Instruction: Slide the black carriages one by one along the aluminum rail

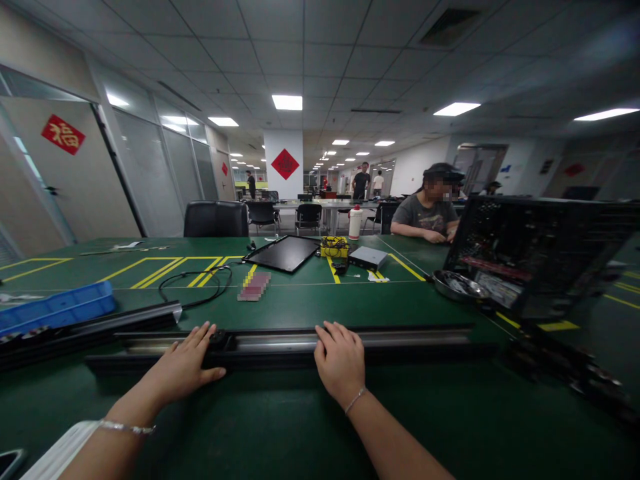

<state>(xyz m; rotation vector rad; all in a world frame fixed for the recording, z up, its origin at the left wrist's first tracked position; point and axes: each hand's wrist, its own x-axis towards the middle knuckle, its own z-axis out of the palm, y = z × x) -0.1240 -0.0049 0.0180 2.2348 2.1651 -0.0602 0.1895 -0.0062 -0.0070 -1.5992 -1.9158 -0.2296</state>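
A long black metal rail (400, 341) with a silver channel along its middle lies lengthwise on the green table in front of me. A small black block (221, 340) sits in the channel left of centre. My left hand (187, 363) rests across the rail's left part, fingers stretched over it and thumb spread apart, beside the block. Further right, my right hand (341, 360) lies over the middle of the rail with its fingers extended across the channel; its thumb is mostly hidden. Neither hand is closed round anything that I can see.
At left stand a blue tray (60, 308) and another dark rail (125, 323). Beyond lie a black cable (195, 287), a flat black panel (284, 253), a grey box (369, 257) and a white bottle (355, 223). An open computer case (530, 260) and metal bowl (457, 285) are right, near a seated person (425, 212).
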